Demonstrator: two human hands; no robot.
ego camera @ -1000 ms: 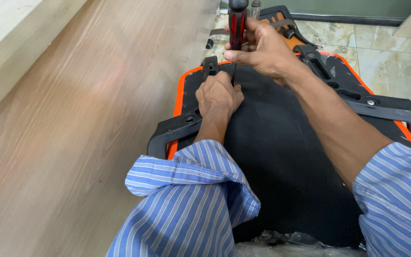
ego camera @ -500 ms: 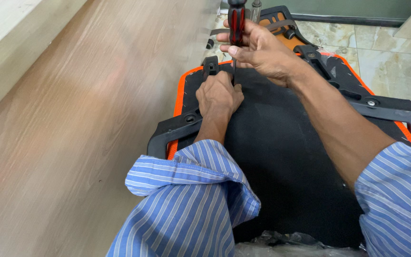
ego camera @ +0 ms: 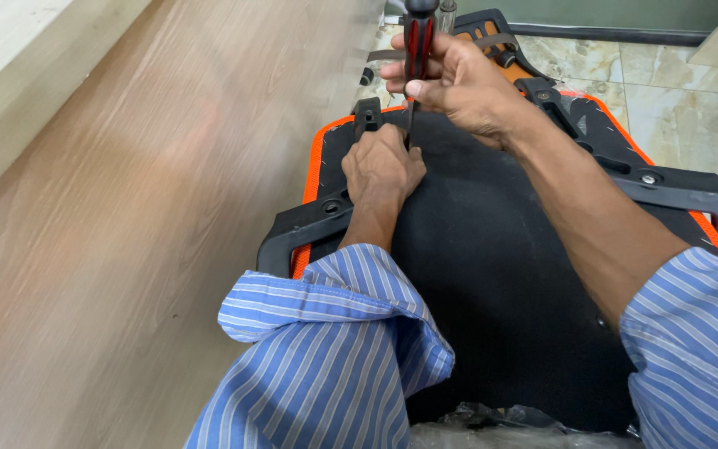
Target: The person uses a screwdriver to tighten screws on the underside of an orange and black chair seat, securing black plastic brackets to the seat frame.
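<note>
Head view: a black-and-orange chair seat base [ego camera: 492,274] lies underside-up across the lap, its orange rim near the wooden panel [ego camera: 126,208] on the left, tiled floor open beyond. Right hand [ego camera: 459,83] grips a red-and-black screwdriver [ego camera: 417,41] upright, fingers wrapped; left hand [ego camera: 382,166], fingers curled together, steadies its tip at the bracket [ego camera: 367,112]. A screw looks mid-drive; steady downward pressure seems needed.

- Wood-grain floor [ego camera: 126,224]: light brown laminate covering the left half of the frame, running from the lower left to the top centre.
- Pale ledge [ego camera: 10,75]: beige, crossing the upper left corner diagonally, bordering the wood grain.
- Marble-look tiles [ego camera: 675,108]: cream and grey, glossy, upper right of the frame.
- Dark skirting strip [ego camera: 617,35]: along the top right edge, above the tiles.
- Light: even and soft, no hard shadows.
</note>
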